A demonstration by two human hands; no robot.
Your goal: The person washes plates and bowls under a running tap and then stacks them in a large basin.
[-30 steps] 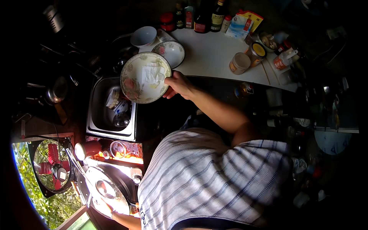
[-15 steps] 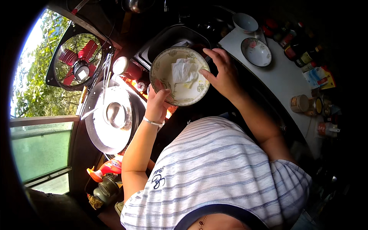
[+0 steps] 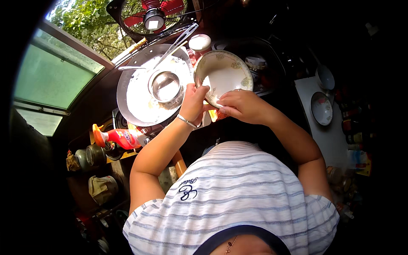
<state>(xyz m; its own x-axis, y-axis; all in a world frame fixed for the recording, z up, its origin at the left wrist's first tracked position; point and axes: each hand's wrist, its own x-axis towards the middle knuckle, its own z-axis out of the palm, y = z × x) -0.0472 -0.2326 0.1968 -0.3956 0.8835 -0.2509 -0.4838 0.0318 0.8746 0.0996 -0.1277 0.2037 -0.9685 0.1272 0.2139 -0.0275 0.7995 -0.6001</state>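
A cream patterned bowl is tilted in front of me, its inside facing up. My left hand grips its near left rim, thumb on the inside and fingers under the edge. My right hand is closed at the near inner side of the bowl, fingertips pressed against it. A bit of white tissue shows at those fingertips; the rest is hidden by the hand. To the left of the bowl is a large sunlit wok holding a small metal bowl and long-handled utensils.
A lidded jar stands behind the bowl, beside a dark sink with dishes. An orange-topped red spray bottle lies at left. The right counter bears an enamel bowl and several bottles. A fan hangs by the window.
My view has turned, and the bowl is now closer to the wok. My right hand has moved from the far right rim to the near inside, and the tissue is now mostly covered.
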